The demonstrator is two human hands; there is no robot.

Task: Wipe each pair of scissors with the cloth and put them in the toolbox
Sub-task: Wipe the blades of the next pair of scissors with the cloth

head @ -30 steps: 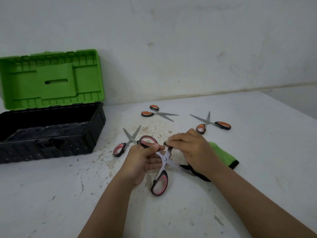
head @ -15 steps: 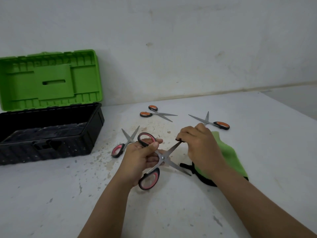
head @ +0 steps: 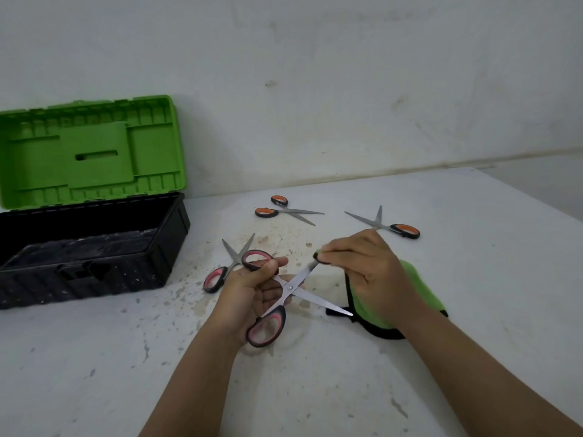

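Scissors open in left hand; right hand pinches cloth on blade.

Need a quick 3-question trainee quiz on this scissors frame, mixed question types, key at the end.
1. True or false: the toolbox already holds a pair of scissors.
2. How many pairs lie on the table, not counting the held pair?
3. Which hand pinches the green cloth around a blade? A) left hand B) right hand

Key: 1. false, none shows inside it. 2. three: two with orange handles, and, one with pink handles. 3. B; the left grips a handle.
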